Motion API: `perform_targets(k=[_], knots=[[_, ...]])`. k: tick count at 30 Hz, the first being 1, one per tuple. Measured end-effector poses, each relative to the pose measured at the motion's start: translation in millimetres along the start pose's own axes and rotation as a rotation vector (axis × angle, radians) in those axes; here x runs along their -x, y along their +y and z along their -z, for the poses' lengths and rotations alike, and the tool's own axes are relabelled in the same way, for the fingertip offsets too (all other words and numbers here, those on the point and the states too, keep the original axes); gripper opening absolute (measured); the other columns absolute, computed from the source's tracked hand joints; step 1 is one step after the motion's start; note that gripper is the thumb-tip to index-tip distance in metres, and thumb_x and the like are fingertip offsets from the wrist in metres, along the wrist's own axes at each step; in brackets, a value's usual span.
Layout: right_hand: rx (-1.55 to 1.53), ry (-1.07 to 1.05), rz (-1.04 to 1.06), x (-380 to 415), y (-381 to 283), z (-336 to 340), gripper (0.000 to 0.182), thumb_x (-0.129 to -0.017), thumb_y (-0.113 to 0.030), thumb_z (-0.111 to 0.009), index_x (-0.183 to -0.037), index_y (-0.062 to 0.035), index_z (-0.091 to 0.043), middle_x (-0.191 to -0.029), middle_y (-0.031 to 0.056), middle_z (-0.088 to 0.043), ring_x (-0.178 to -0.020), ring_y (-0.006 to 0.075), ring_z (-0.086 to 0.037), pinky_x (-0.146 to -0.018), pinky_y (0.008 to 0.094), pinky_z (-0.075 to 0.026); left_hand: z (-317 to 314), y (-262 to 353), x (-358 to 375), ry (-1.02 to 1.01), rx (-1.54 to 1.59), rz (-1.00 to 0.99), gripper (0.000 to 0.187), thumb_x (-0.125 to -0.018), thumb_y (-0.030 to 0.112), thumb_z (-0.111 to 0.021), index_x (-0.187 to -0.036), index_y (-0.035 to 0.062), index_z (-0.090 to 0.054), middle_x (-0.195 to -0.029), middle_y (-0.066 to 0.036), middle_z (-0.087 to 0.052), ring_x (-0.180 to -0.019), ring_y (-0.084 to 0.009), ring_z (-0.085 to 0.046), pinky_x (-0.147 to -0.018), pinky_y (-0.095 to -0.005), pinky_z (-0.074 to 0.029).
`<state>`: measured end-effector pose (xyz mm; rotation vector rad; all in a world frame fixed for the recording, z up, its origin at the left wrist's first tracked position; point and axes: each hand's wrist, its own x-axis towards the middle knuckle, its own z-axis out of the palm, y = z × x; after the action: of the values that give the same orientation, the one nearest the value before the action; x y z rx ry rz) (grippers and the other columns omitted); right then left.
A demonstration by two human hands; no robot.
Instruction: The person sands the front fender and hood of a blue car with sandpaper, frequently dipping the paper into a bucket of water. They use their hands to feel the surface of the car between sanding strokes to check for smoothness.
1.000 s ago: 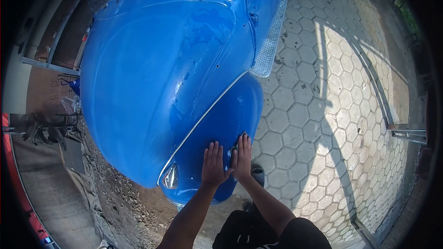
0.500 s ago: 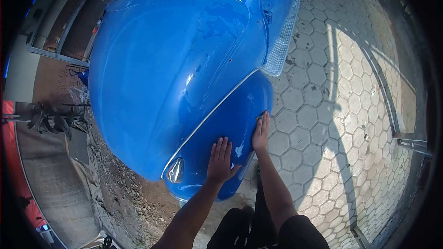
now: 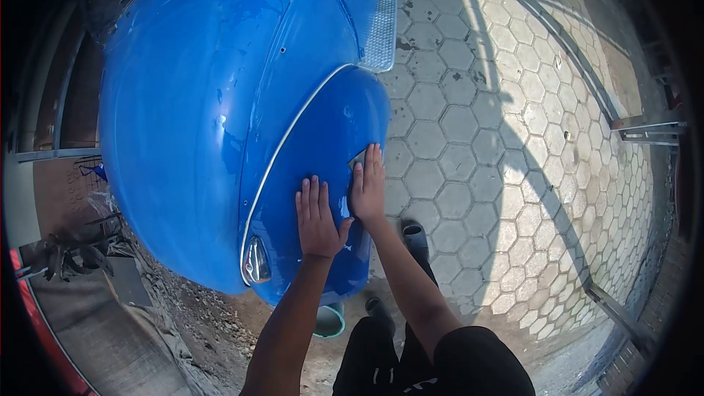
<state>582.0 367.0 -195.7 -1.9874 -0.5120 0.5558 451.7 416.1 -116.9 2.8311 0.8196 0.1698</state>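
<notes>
A dark blue car fender (image 3: 319,128), shiny and wet-looking, curves out in front of me. My left hand (image 3: 320,224) lies flat on it with the fingers stretched out and the thumb apart. To its right, my right hand (image 3: 369,189) presses a small greyish piece of sandpaper (image 3: 356,158) against the fender's outer side. Only a corner of the sandpaper shows beyond the fingers. A whitish wet patch shows between the hands. Pale trim (image 3: 282,134) runs along the seam with the lighter blue body (image 3: 176,139). A lamp (image 3: 257,262) sits low on the fender.
Below the fender stands a bucket with a green rim (image 3: 331,334), near my feet. Hexagonal paving (image 3: 469,161) spreads to the right, partly sunlit, with a metal post (image 3: 616,315). A ridged running board (image 3: 382,26) juts out above. Loose soil (image 3: 202,315) lies at left.
My view has shifted, so the car appears farther left and the bucket shows. The right hand now lies closer to the left hand, still pressing the sandpaper. The left hand stays flat on the fender.
</notes>
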Motion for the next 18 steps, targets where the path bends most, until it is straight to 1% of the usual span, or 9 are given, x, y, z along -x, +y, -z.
perform_targets(k=[4, 5, 7, 9, 10, 12, 13, 16, 18], knots=[[-0.037, -0.009, 0.142, 124.3, 11.3, 3.3, 0.066, -0.113, -0.030, -0.038, -0.166, 0.0066, -0.023, -0.173, 0.0278, -0.023, -0.162, 0.0448, -0.019, -0.131, 0.0570, -0.013, -2.2, 1.3, -0.9, 0.071, -0.028, -0.019, 0.087, -0.107, 0.061, -0.036, -0.161, -0.0084, -0.033, -0.169, -0.027, -0.033, -0.161, -0.0425, -0.023, -0.132, -0.0580, -0.014], [-0.022, -0.027, 0.171, 166.9, 24.2, -2.4, 0.066, -0.112, -0.029, -0.041, -0.165, 0.0080, -0.024, -0.172, 0.0285, -0.025, -0.162, 0.0460, -0.020, -0.131, 0.0579, -0.012, -1.0, 3.2, -0.9, 0.126, -0.055, -0.043, 0.079, -0.108, 0.052, -0.045, -0.160, -0.0064, -0.037, -0.168, -0.026, -0.035, -0.161, -0.0414, -0.025, -0.132, -0.0575, -0.016], [0.034, -0.074, 0.247, 255.4, 72.6, -27.1, 0.068, -0.110, -0.028, -0.043, -0.163, 0.0107, -0.025, -0.171, 0.0317, -0.024, -0.161, 0.0490, -0.018, -0.130, 0.0600, -0.011, -6.4, 2.4, -3.4, 0.177, -0.097, -0.068, 0.072, -0.108, 0.045, -0.050, -0.158, -0.0052, -0.041, -0.167, -0.025, -0.037, -0.161, -0.0407, -0.026, -0.132, -0.0563, -0.018], [0.034, -0.041, 0.262, 311.4, 127.4, -53.2, 0.070, -0.111, -0.028, -0.041, -0.164, 0.0114, -0.021, -0.171, 0.0353, -0.020, -0.161, 0.0517, -0.015, -0.130, 0.0601, -0.010, -9.4, 0.9, 4.9, 0.236, -0.080, -0.088, 0.062, -0.108, 0.036, -0.054, -0.156, -0.0024, -0.047, -0.166, -0.024, -0.040, -0.160, -0.0396, -0.029, -0.131, -0.0541, -0.021], [0.034, -0.031, 0.270, 328.2, 131.8, -57.0, 0.071, -0.111, -0.028, -0.040, -0.165, 0.0118, -0.018, -0.170, 0.0372, -0.018, -0.161, 0.0531, -0.013, -0.130, 0.0602, -0.009, -12.3, 1.0, 16.0, 0.263, -0.087, -0.086, 0.061, -0.109, 0.036, -0.053, -0.156, -0.0023, -0.046, -0.167, -0.024, -0.039, -0.160, -0.0398, -0.029, -0.131, -0.0537, -0.020], [-0.150, 0.131, 0.144, 313.1, 126.2, -63.5, 0.070, -0.112, -0.028, -0.036, -0.165, 0.0120, -0.014, -0.171, 0.0382, -0.014, -0.162, 0.0519, -0.008, -0.131, 0.0584, -0.005, -16.8, -6.8, 49.7, 0.293, -0.114, -0.089, 0.060, -0.110, 0.035, -0.050, -0.157, -0.0022, -0.046, -0.168, -0.025, -0.037, -0.160, -0.0402, -0.028, -0.132, -0.0529, -0.020], [-0.121, 0.195, 0.116, 286.5, 99.8, -54.6, 0.068, -0.114, -0.028, -0.034, -0.167, 0.0098, -0.014, -0.174, 0.0335, -0.010, -0.163, 0.0485, -0.007, -0.131, 0.0575, -0.005, -17.3, -12.3, 74.3, 0.290, -0.113, -0.084, 0.060, -0.110, 0.035, -0.049, -0.158, -0.0017, -0.045, -0.169, -0.025, -0.036, -0.160, -0.0404, -0.028, -0.131, -0.0531, -0.020], [0.038, 0.212, 0.194, 214.5, 25.5, -31.5, 0.064, -0.114, -0.030, -0.037, -0.168, 0.0018, -0.024, -0.175, 0.0232, -0.022, -0.164, 0.0385, -0.015, -0.132, 0.0556, -0.011, -27.8, -21.6, 154.9, 0.247, -0.138, -0.054, 0.059, -0.111, 0.034, -0.044, -0.160, -0.0001, -0.044, -0.171, -0.024, -0.033, -0.161, -0.0407, -0.027, -0.131, -0.0539, -0.020], [0.148, 0.214, 0.262, 233.4, 25.1, -42.6, 0.061, -0.114, -0.031, -0.040, -0.167, -0.0012, -0.030, -0.174, 0.0195, -0.027, -0.164, 0.0358, -0.018, -0.132, 0.0548, -0.012, -32.8, -47.2, 209.0, 0.178, -0.223, -0.084, 0.059, -0.112, 0.033, -0.041, -0.162, 0.0009, -0.042, -0.172, -0.023, -0.031, -0.161, -0.0409, -0.027, -0.130, -0.0545, -0.020]])
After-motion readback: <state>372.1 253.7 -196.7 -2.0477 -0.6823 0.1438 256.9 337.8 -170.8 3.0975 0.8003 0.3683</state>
